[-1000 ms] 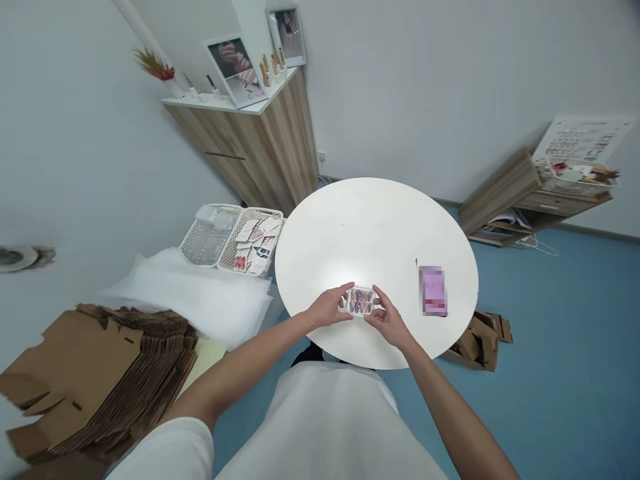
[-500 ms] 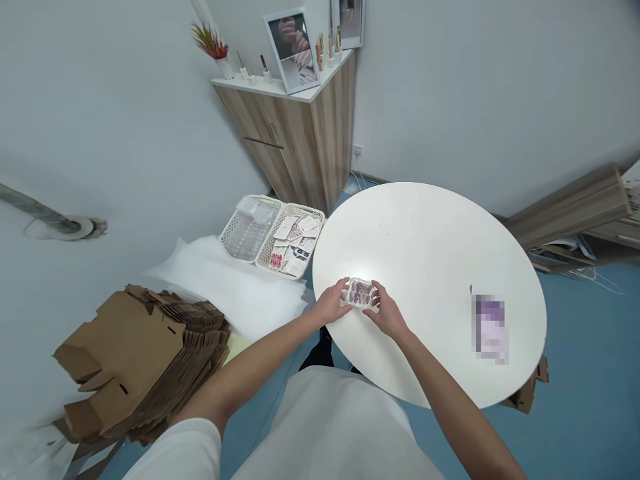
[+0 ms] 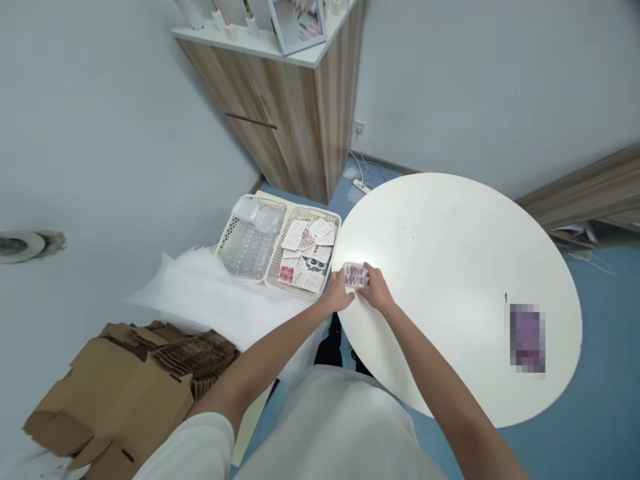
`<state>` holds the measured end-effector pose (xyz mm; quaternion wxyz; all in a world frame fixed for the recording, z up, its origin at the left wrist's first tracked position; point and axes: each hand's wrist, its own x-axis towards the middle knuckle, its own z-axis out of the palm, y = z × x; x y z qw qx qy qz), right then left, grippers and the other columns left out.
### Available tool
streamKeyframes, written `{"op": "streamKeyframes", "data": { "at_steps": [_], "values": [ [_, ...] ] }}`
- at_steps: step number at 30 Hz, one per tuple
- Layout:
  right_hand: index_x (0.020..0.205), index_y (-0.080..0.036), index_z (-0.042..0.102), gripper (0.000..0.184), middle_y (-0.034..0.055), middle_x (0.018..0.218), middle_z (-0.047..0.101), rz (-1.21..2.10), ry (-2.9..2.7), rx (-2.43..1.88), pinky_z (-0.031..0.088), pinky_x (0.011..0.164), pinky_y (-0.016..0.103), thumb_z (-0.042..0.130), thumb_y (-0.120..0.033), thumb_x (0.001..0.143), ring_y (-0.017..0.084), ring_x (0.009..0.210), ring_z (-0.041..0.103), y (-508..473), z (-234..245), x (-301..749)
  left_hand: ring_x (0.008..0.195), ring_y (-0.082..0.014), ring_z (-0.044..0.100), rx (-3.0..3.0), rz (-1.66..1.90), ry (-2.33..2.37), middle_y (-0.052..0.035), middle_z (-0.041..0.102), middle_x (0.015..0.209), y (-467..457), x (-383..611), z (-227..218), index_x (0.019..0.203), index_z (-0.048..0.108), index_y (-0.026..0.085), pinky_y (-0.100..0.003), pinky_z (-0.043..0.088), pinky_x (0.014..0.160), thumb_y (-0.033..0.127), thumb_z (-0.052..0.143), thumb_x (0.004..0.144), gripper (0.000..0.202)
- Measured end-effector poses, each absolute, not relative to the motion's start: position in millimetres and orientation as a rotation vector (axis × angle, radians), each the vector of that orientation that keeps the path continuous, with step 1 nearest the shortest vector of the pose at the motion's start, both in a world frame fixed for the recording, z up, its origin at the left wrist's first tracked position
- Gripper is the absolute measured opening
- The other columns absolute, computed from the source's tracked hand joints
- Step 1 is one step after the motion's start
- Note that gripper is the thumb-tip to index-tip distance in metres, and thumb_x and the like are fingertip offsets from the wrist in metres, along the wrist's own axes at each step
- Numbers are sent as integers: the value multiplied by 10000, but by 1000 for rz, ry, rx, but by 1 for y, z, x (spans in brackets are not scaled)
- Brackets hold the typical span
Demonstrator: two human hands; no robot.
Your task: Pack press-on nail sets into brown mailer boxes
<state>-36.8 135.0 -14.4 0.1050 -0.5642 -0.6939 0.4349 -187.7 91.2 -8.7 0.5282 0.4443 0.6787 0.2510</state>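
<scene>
A small clear plastic box of press-on nails [image 3: 355, 275], in purple and pale pink, is at the left edge of the round white table [image 3: 450, 253]. My left hand [image 3: 337, 293] has its left side between fingers and thumb. Gripping the right side is my right hand [image 3: 377, 291], with the index finger along the far corner. Just left of my left hand stands a white basket [image 3: 336, 230] of printed cards [image 3: 306, 253], some showing red or dark blue nails.
Another white basket [image 3: 223, 233] holds clear plastic boxes [image 3: 253, 243]. White foam sheets [image 3: 200, 287] and stacked flat cardboard boxes [image 3: 120, 387] lie to the left. A blurred purple item [image 3: 527, 337] is on the table's right. A wooden cabinet [image 3: 295, 127] stands behind.
My view has tilted down and shifted left. Both hands, with the nail box between them, have moved slightly toward the table's left edge, nearer the card basket.
</scene>
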Motion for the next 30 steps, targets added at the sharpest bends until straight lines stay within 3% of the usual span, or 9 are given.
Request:
{"op": "streamKeyframes", "data": {
  "at_steps": [4, 13, 22, 30],
  "values": [
    [1303, -255, 218, 780, 66, 1048, 381, 1303, -2020, -1704, 435, 748, 316, 569, -150, 614, 177, 856, 474, 142, -28, -44, 1258, -311, 174, 1084, 564, 1647, -148, 201, 1363, 93, -187, -14, 1300, 219, 146, -379, 187, 1000, 229, 616, 587, 820],
    [1331, -242, 156, 820, 72, 1062, 395, 1371, -1879, -1729, 430, 765, 334, 565, -193, 621, 168, 784, 478, 139, -29, -46, 1285, -281, 92, 1104, 570, 1622, -137, 129, 1398, 92, -191, -10, 1327, 141, 132, -385, 108, 1038, 214, 590, 621, 841],
    [1232, -198, 329, 636, 59, 984, 450, 1357, -1734, -1794, 448, 722, 319, 554, -252, 640, 152, 747, 481, 124, -31, -49, 1287, -278, 101, 1093, 542, 1596, -138, 135, 1401, 91, -193, -14, 1337, 128, 133, -390, 122, 1040, 190, 569, 623, 842],
    [1214, -203, 339, 618, 61, 987, 449, 1337, -1779, -1780, 459, 720, 320, 560, -248, 638, 151, 757, 491, 125, -34, -46, 1291, -272, 93, 1092, 504, 1628, -117, 124, 1412, 91, -192, -13, 1346, 95, 143, -392, 135, 1044, 204, 570, 633, 859]
  ]
}}
